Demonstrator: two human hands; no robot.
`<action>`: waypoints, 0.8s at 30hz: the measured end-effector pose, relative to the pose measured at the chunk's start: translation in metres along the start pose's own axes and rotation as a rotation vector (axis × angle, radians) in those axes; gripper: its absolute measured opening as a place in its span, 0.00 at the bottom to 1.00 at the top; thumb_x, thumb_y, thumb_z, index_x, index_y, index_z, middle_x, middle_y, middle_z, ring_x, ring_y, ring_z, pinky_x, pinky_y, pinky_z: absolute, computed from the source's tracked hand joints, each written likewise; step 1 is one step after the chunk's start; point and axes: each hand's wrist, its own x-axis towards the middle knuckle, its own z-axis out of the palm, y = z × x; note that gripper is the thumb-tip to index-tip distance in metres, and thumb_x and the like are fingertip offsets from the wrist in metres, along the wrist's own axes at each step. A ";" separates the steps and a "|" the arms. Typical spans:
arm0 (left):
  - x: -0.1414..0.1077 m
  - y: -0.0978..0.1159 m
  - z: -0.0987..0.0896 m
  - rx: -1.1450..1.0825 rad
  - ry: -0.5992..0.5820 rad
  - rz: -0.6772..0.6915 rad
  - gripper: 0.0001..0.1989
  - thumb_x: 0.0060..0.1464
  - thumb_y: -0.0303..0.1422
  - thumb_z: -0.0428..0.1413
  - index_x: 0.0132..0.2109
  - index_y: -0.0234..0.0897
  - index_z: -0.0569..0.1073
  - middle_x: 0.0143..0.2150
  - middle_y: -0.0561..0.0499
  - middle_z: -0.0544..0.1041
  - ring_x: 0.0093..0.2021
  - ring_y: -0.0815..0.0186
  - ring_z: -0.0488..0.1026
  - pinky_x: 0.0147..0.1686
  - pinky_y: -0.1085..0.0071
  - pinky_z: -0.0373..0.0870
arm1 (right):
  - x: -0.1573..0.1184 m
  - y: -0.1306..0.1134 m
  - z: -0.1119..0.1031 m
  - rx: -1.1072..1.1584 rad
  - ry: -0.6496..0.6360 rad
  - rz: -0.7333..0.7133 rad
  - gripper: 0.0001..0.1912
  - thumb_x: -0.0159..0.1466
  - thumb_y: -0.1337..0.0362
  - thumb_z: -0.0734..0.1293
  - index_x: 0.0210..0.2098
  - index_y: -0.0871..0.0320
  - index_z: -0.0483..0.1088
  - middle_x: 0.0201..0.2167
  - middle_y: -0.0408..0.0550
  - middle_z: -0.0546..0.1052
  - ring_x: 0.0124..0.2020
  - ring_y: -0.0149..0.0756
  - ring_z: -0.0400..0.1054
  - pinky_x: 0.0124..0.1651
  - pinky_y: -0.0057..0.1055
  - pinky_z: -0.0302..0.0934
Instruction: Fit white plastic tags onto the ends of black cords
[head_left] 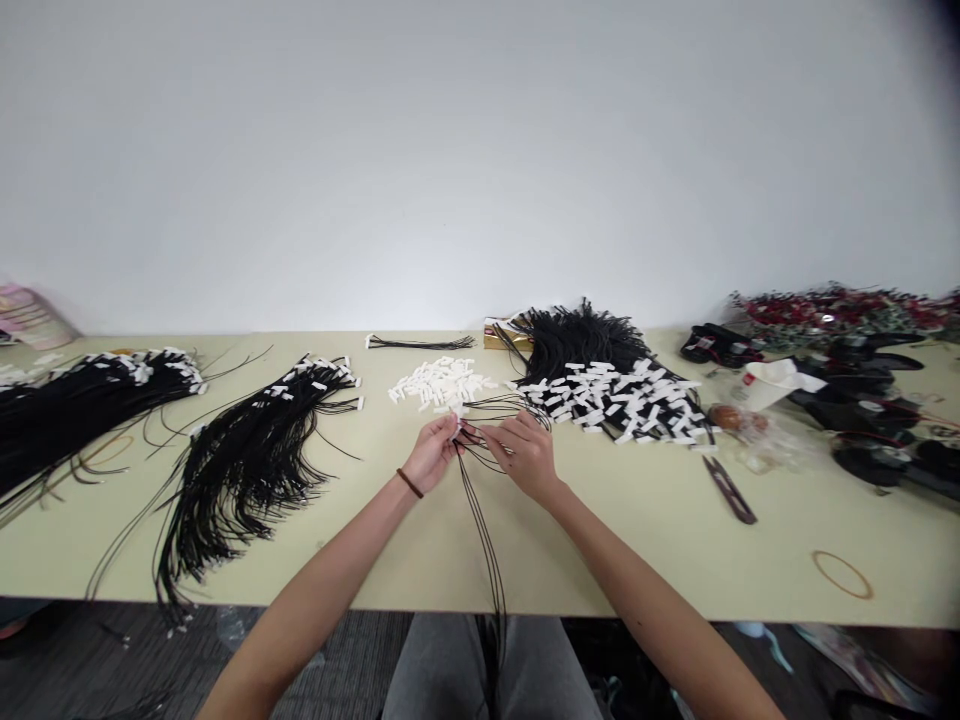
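Note:
My left hand (433,452) pinches a small white connector (456,428) at the middle of the table. My right hand (525,452) is just to its right, fingers closed on thin black wires (501,404). Some wires loop above and behind the right hand. Several others (484,530) run from between the hands down over the table's front edge. A pile of loose white connectors (442,382) lies right behind my hands.
Bundles of black wires with white ends lie at left (232,470), far left (67,410) and back right (585,345). Small snips (730,490), a rubber band (843,575), a plastic bag (765,440) and black parts (862,400) are on the right.

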 end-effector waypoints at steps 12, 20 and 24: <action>-0.004 -0.006 0.003 0.018 -0.076 -0.011 0.15 0.43 0.41 0.61 0.28 0.31 0.73 0.26 0.48 0.74 0.24 0.71 0.68 0.22 0.76 0.61 | -0.002 -0.003 0.003 0.003 0.024 -0.031 0.07 0.60 0.68 0.63 0.26 0.57 0.71 0.18 0.42 0.69 0.23 0.28 0.56 0.29 0.27 0.52; -0.005 -0.004 0.002 0.076 -0.077 0.012 0.15 0.42 0.41 0.61 0.28 0.31 0.73 0.23 0.49 0.73 0.24 0.69 0.69 0.22 0.74 0.63 | -0.001 -0.002 0.003 0.035 -0.005 -0.031 0.08 0.61 0.68 0.62 0.26 0.57 0.70 0.18 0.42 0.68 0.23 0.28 0.56 0.29 0.26 0.53; -0.001 -0.006 0.000 0.092 -0.040 -0.015 0.16 0.42 0.42 0.61 0.28 0.31 0.73 0.24 0.48 0.74 0.25 0.68 0.70 0.26 0.73 0.66 | -0.002 0.000 0.004 0.019 -0.026 -0.025 0.06 0.60 0.69 0.62 0.30 0.58 0.71 0.22 0.43 0.70 0.26 0.30 0.59 0.33 0.28 0.57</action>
